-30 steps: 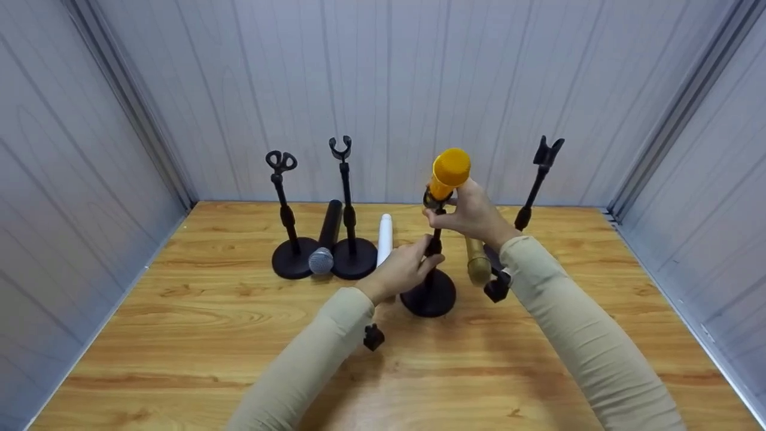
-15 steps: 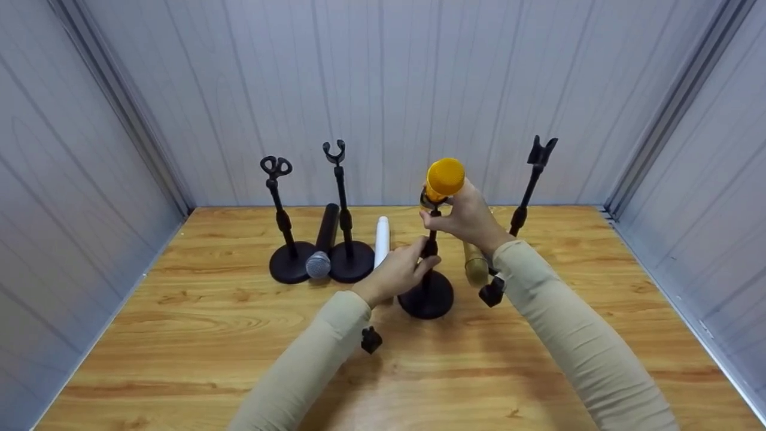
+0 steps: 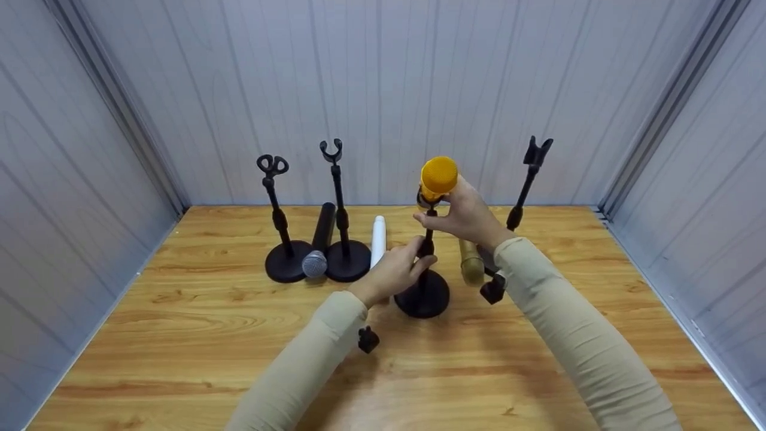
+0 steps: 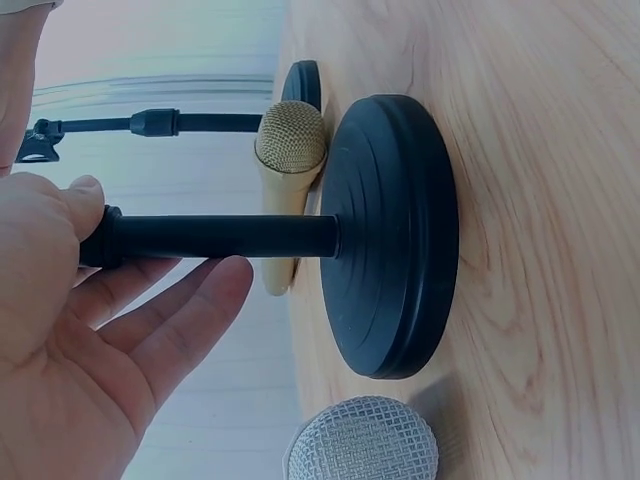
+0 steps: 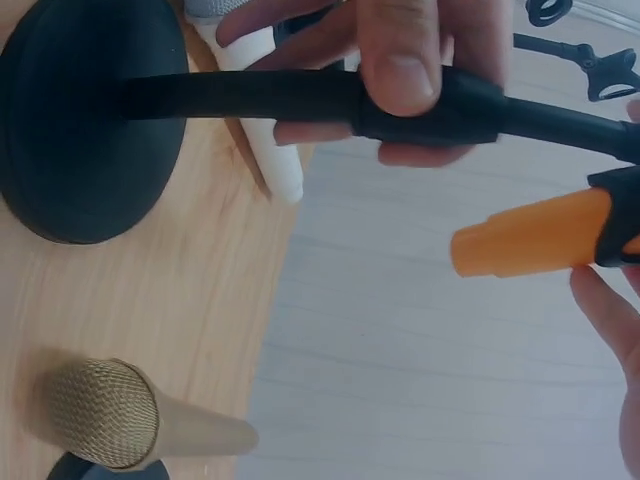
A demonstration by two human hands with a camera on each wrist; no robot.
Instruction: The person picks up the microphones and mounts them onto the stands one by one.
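Observation:
Atop a black desktop microphone stand (image 3: 422,296), a yellow microphone (image 3: 440,175) sits in the clip, its head tilted toward me. My left hand (image 3: 392,272) grips the collar midway up the pole; in the left wrist view the thumb and fingers wrap around it. My right hand (image 3: 470,215) holds the yellow microphone at the clip, partly hidden behind its head. From the right wrist view, the orange-looking handle (image 5: 530,235) passes through the black clip (image 5: 622,215), with fingers against it. The round base stands upright on the table.
A white microphone (image 3: 378,236) lies left of the stand, a gold microphone (image 3: 471,263) right of it. A black microphone (image 3: 322,233) lies between two stands (image 3: 287,261) at left. Another stand (image 3: 531,173) rises behind my right arm. A small black part (image 3: 368,339) appears near my left sleeve.
The whole scene shifts slightly left as the head view moves. The yellow microphone's head has dipped a little lower, while both hands keep their holds.

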